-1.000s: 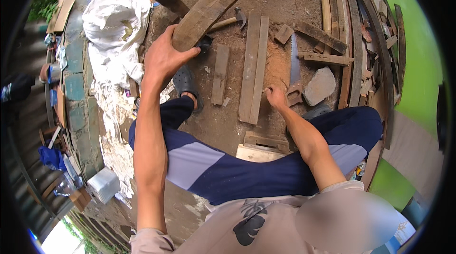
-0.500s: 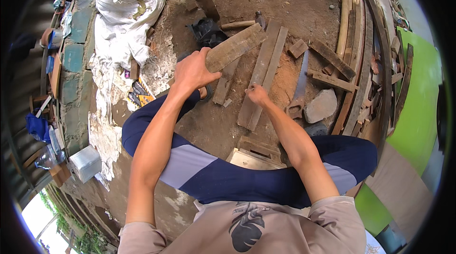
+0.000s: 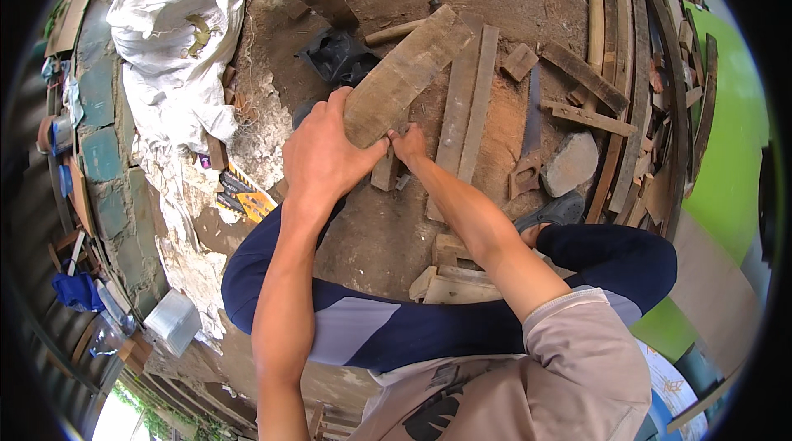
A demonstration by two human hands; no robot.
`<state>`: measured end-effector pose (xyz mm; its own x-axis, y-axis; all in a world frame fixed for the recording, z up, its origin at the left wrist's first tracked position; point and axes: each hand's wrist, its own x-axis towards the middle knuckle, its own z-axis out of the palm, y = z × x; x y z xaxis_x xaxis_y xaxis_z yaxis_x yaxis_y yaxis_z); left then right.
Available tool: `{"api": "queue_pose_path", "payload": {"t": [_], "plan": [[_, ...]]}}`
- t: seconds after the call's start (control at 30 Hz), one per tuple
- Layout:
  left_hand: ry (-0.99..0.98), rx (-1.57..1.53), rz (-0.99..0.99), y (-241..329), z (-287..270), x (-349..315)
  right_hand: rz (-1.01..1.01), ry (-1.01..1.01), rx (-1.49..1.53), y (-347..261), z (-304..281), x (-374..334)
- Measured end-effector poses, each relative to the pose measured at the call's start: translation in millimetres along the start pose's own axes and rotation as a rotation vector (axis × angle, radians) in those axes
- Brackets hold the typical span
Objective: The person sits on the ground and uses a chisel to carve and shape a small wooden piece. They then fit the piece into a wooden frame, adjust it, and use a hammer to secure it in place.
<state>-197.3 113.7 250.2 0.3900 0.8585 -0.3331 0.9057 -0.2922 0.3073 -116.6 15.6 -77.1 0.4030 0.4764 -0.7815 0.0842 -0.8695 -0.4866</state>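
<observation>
My left hand [image 3: 323, 142] is wrapped round the near end of a short, weathered wooden plank [image 3: 406, 76], its thumb along the near edge. The plank is held up, slanting away to the right. My right hand [image 3: 410, 146] is closed beside the left thumb, at the plank's near right edge; whatever its fingers hold, if anything, is hidden. Beyond and to the right, two long boards [image 3: 456, 107] lie side by side on the ground. Part of a smaller wood piece [image 3: 384, 173] shows below the plank.
A handsaw [image 3: 528, 144] lies on sawdust beside a grey stone [image 3: 569, 164] and wood offcuts [image 3: 519, 62]. Long timbers [image 3: 631, 86] are stacked at the right. A white sack [image 3: 177, 28] stands at the far left, near a dark bag-like object [image 3: 338, 57]. Wood pieces [image 3: 458, 272] lie between my legs.
My right hand has moved left from the long boards to the plank's edge. The plank now shows more of its broad face. My view has shifted, too.
</observation>
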Motion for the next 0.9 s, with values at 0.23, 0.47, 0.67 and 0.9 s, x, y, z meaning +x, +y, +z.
{"api": "queue_pose_path", "payload": {"t": [0.23, 0.47, 0.67, 0.9], "plan": [[-0.001, 0.062, 0.059, 5.3, 1.3, -1.9, -0.189, 0.146, -0.096, 23.0, -75.3, -60.4], [-0.027, 0.085, 0.172, 34.4, 10.4, 1.3, -0.231, 0.200, -0.432, 43.3, -124.4, -71.5], [-0.068, 0.106, 0.189, 54.7, 16.3, 7.8, -0.638, 0.167, -0.806, 35.8, -114.5, -81.6], [-0.063, 0.106, 0.205, 61.2, 23.9, 18.5, -0.092, 0.038, -0.524, 0.2, -91.8, -69.0]]}}
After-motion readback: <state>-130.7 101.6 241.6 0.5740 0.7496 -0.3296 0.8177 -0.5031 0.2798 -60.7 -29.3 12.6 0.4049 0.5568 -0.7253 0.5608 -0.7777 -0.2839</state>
